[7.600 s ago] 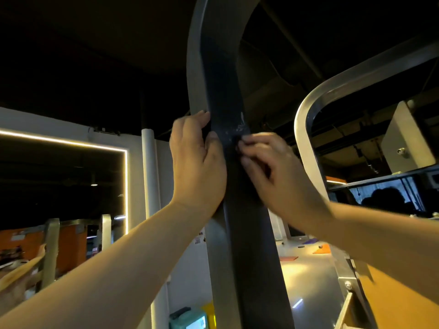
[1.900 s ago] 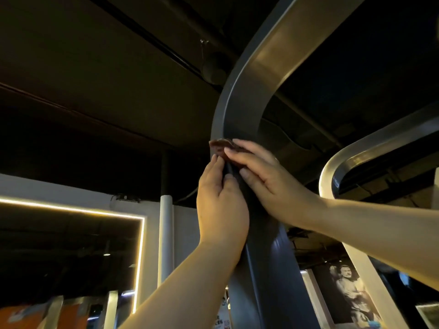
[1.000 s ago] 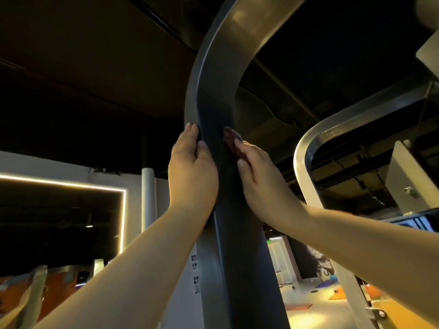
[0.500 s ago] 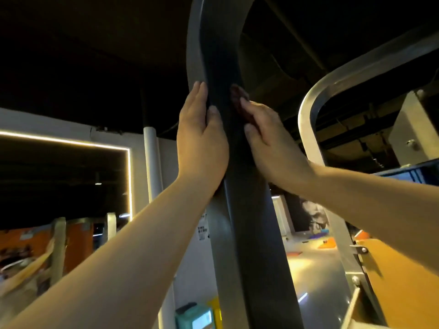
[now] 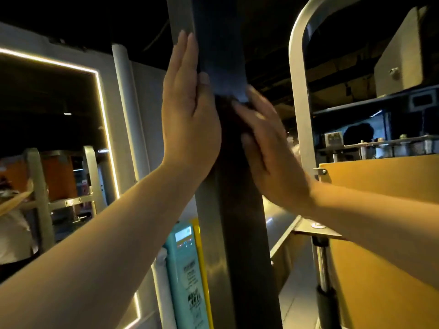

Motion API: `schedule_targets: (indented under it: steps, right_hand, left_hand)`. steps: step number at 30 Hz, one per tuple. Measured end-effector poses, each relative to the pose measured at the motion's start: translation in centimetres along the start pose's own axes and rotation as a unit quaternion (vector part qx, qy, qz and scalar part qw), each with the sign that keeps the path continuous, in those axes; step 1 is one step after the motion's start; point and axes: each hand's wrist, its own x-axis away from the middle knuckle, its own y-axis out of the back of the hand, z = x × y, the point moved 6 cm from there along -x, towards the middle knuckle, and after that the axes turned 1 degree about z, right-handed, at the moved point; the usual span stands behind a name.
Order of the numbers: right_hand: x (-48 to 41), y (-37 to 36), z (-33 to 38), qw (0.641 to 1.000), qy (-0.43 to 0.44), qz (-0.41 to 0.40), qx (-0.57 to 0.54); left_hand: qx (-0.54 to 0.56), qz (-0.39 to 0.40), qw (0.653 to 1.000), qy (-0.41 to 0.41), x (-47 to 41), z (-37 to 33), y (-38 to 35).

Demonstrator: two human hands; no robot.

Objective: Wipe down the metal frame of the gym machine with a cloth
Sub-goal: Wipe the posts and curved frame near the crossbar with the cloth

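The upright metal post (image 5: 240, 233) of the frame bears the left hand (image 5: 187, 115), laid flat with straight fingers on its left face, and a dark cloth (image 5: 226, 110) pressed to its front under the blurred right hand (image 5: 268, 148).

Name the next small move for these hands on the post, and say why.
Probably slide the right hand down the post, pressing the cloth along it. The cloth sits under its flat fingers, the left hand braces the post's side, and much post lies below.

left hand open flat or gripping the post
Open flat: the left hand lies against the post, fingers straight up its side, none curled round it.
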Motion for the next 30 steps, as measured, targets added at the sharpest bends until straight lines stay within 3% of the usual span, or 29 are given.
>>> schedule_targets:
  steps: [5,13,17,23,26,30]
  right_hand:
    - [-2.2,0.6,-0.2,0.996,-0.063,-0.055,-0.033]
    - [15.4,-3.6,4.8,0.998,-0.054,-0.002,-0.040]
    - [11.0,-2.5,3.7,0.998,-0.045,-0.007,-0.054]
    - [7.5,-1.9,2.2,0.988,-0.126,-0.084,-0.040]
    - [12.2,-3.2,4.0,0.986,-0.131,-0.092,-0.050]
    - [24.3,-5.5,7.3,0.976,-0.199,-0.057,-0.062]
  left_hand:
    - [0.011,0.012,1.000,-0.015,4.4,0.6,0.1]
    - [0.027,0.013,1.000,0.005,11.5,1.0,0.4]
    - [0.041,0.030,0.999,0.006,13.8,1.2,0.6]
    - [0.042,0.049,0.998,0.022,16.8,1.9,0.7]
    - [0.046,0.058,0.997,0.019,18.3,2.1,0.5]
    - [0.039,0.074,0.996,0.031,21.2,2.3,0.5]
